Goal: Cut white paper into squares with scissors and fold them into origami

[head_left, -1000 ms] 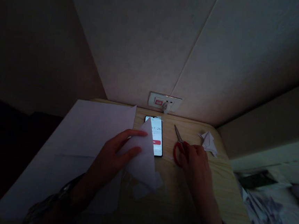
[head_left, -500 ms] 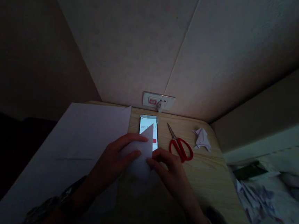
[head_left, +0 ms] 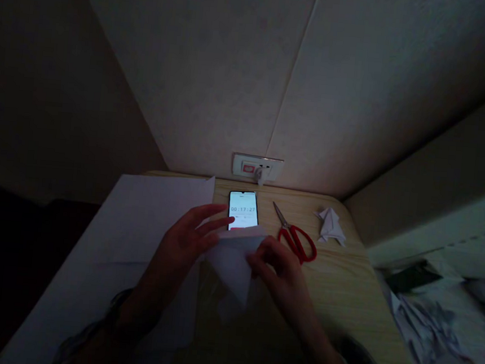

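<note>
A folded sheet of white paper (head_left: 233, 263) is between my two hands above the table, its narrow point facing down toward me. My right hand (head_left: 280, 267) pinches it at the right edge, thumb and fingers closed. My left hand (head_left: 187, 236) is at the paper's left corner with its fingers stretched out and apart; one fingertip overlaps the phone's screen. Whether the left hand also bears on the paper from beneath is hidden. Just beyond the paper lies a lit phone (head_left: 243, 207) showing a running timer, its lower end covered.
Red-handled scissors (head_left: 293, 234) lie right of the phone. Farther right is a folded paper figure (head_left: 331, 226). Large white sheets (head_left: 159, 209) cover the table's left side. A wall socket (head_left: 257, 167) with a plug sits behind the wooden table (head_left: 343, 293). Crumpled cloth lies beyond the right edge.
The paper has turned, its point swinging from upward to downward, and it uncovers more of the phone. My left fingers have spread off its face. The right hand still pinches the paper.
</note>
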{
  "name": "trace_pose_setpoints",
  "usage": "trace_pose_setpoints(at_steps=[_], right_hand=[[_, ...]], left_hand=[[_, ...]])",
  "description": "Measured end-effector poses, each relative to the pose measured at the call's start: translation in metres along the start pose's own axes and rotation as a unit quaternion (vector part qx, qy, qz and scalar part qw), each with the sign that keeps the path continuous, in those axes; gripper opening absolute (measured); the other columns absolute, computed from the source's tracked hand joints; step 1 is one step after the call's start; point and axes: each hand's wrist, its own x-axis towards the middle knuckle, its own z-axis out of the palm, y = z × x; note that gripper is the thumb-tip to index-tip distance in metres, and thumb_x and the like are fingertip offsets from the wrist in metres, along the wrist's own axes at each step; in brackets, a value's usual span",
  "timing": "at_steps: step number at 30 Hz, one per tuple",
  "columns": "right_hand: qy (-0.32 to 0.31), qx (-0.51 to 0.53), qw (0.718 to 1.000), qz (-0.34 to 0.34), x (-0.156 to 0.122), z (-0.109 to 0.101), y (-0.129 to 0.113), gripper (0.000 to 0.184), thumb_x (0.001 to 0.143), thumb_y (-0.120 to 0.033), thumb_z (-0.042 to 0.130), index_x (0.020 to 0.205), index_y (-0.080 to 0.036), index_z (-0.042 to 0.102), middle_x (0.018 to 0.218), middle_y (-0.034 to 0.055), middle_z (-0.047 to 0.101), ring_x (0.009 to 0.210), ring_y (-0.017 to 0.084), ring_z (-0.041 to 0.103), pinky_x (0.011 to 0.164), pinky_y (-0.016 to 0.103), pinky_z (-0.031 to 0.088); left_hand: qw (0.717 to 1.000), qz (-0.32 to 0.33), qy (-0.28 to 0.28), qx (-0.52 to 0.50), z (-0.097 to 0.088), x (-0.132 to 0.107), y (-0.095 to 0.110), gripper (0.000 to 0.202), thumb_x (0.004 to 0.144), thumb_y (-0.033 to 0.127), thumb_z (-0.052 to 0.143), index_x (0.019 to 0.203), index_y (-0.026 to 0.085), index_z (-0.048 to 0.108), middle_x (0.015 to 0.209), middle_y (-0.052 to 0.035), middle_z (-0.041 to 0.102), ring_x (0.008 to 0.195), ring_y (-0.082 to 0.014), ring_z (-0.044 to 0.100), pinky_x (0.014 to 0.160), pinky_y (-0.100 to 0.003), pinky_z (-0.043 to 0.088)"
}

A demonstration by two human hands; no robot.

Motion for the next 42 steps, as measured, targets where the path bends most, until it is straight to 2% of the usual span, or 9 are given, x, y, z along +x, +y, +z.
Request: trace_pose_setpoints(at_steps=[3, 8, 12, 17, 21, 25, 30, 38, 42], right_hand=[[-0.03, 0.006, 1.0, 0.003, -0.001, 0.001, -0.001, 0.013, 0.074, -0.023, 0.063, 0.067, -0.022, 0.052, 0.058, -0.006, 0.053, 0.054, 0.011, 0.054, 0.054, 0.023, 0.046], [-0.055, 0.006, 0.998, 0.001, -0.001, 0.001, -0.006, 0.012, 0.077, -0.031, 0.06, 0.072, -0.02, 0.059, 0.062, -0.0034, 0.054, 0.057, 0.013, 0.054, 0.054, 0.023, 0.046], [-0.009, -0.058, 0.998, -0.038, -0.001, -0.001, -0.007, 0.022, 0.077, -0.033, 0.058, 0.061, -0.019, 0.059, 0.062, 0.0, 0.057, 0.061, 0.015, 0.053, 0.057, 0.025, 0.044], [0.05, -0.039, 0.998, 0.007, -0.001, -0.001, -0.005, 0.024, 0.077, -0.038, 0.059, 0.064, -0.018, 0.064, 0.061, 0.0016, 0.062, 0.057, 0.016, 0.055, 0.052, 0.026, 0.045], [0.09, -0.042, 0.995, 0.007, -0.002, -0.004, -0.005, 0.024, 0.075, -0.037, 0.061, 0.06, -0.018, 0.063, 0.056, 0.0005, 0.059, 0.054, 0.015, 0.053, 0.049, 0.025, 0.043], [0.117, -0.063, 0.991, -0.012, -0.002, -0.008, -0.003, 0.028, 0.076, -0.036, 0.062, 0.053, -0.02, 0.06, 0.049, -0.001, 0.056, 0.051, 0.015, 0.052, 0.048, 0.025, 0.043], [0.123, -0.047, 0.991, -0.023, -0.002, -0.015, -0.002, 0.022, 0.078, -0.038, 0.062, 0.068, -0.019, 0.068, 0.062, 0.0013, 0.064, 0.06, 0.016, 0.056, 0.052, 0.026, 0.046], [0.166, 0.004, 0.986, -0.001, 0.001, -0.019, 0.002, 0.023, 0.076, -0.041, 0.065, 0.067, -0.02, 0.062, 0.059, -0.0032, 0.054, 0.055, 0.013, 0.047, 0.05, 0.026, 0.039], [0.177, 0.024, 0.984, 0.015, 0.001, -0.019, 0.004, 0.024, 0.073, -0.042, 0.068, 0.069, -0.02, 0.058, 0.058, -0.0051, 0.05, 0.054, 0.012, 0.044, 0.049, 0.025, 0.036]], left_hand=[[1.0, 0.009, 0.011, 0.001, -0.001, 0.001, 0.0, 0.039, 0.072, 0.019, 0.076, 0.108, 0.021, 0.063, 0.131, -0.0089, 0.061, 0.12, -0.0295, 0.057, 0.094, -0.038, 0.051], [1.0, -0.004, 0.006, 0.01, -0.002, 0.001, 0.004, 0.044, 0.069, 0.018, 0.077, 0.11, 0.021, 0.061, 0.137, -0.0084, 0.057, 0.122, -0.0288, 0.055, 0.09, -0.034, 0.054], [0.999, -0.01, -0.021, 0.034, -0.004, 0.0, 0.003, 0.049, 0.068, 0.018, 0.079, 0.113, 0.023, 0.06, 0.138, -0.0083, 0.055, 0.121, -0.0302, 0.056, 0.087, -0.036, 0.056], [0.994, -0.034, -0.043, 0.093, -0.002, -0.002, -0.004, 0.054, 0.067, 0.019, 0.079, 0.117, 0.026, 0.06, 0.145, -0.0072, 0.047, 0.121, -0.0321, 0.055, 0.075, -0.029, 0.059], [0.99, -0.059, -0.077, 0.105, -0.002, -0.003, -0.006, 0.052, 0.072, 0.021, 0.076, 0.119, 0.026, 0.056, 0.146, -0.0079, 0.045, 0.114, -0.0287, 0.061, 0.072, -0.026, 0.058], [0.987, -0.057, -0.103, 0.111, -0.005, -0.001, -0.01, 0.05, 0.077, 0.021, 0.072, 0.122, 0.025, 0.051, 0.138, -0.0092, 0.052, 0.104, -0.0217, 0.065, 0.074, -0.024, 0.055], [0.984, -0.064, -0.117, 0.117, -0.009, 0.0, -0.013, 0.052, 0.077, 0.024, 0.071, 0.125, 0.023, 0.049, 0.122, -0.0096, 0.063, 0.091, -0.0192, 0.068, 0.074, -0.026, 0.054], [0.985, -0.043, -0.106, 0.132, -0.009, 0.001, -0.004, 0.024, 0.076, 0.024, 0.071, 0.098, 0.022, 0.064, 0.105, -0.0064, 0.071, 0.091, -0.0215, 0.068, 0.076, -0.028, 0.053], [0.986, -0.079, -0.09, 0.117, -0.005, -0.003, 0.001, 0.017, 0.076, 0.026, 0.072, 0.092, 0.022, 0.07, 0.087, -0.0023, 0.073, 0.074, -0.0172, 0.067, 0.061, -0.022, 0.049]])
